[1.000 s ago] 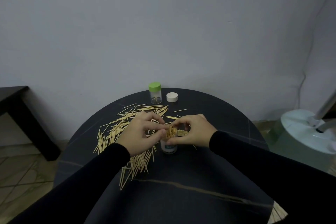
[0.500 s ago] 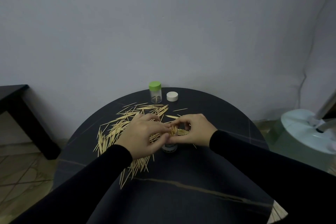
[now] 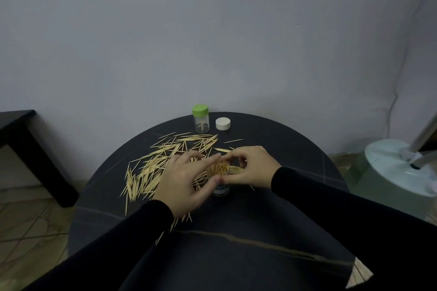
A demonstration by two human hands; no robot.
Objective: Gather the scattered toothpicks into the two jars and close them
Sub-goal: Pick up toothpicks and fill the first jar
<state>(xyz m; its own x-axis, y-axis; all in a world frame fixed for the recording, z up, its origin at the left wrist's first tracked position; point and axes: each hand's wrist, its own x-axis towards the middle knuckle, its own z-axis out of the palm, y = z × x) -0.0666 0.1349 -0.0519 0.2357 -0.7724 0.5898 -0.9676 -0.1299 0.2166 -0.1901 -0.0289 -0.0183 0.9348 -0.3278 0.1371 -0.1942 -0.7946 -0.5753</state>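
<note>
An open jar (image 3: 221, 188) stands upright near the middle of the round table (image 3: 260, 224), packed with toothpicks (image 3: 218, 169) whose tips stick up above its mouth. The jar is ringed from both sides. The right hand (image 3: 251, 168) is curled round the top of the bundle, forefinger arched over the far side and thumb pressed at the near side. The left hand (image 3: 186, 182) is held at the jar's left, its forefinger and thumb stretched toward the rim and meeting the right hand's; whether it pinches any sticks cannot be told.

The long axis of the bundle is upright, in line with the jar. The loose toothpicks (image 3: 160, 163) lie flat, spread from just left of the jar toward the table's left and far edges, most pointing slantwise from near left to far right. They are judged nearer to the left hand, so the next gathering would fall to it, and each handful would have to be turned on end before entering.

At the far edge a second jar (image 3: 201, 120) stands capped in green, nearly empty, with a white lid (image 3: 222, 123) just beside it on the right.
</note>
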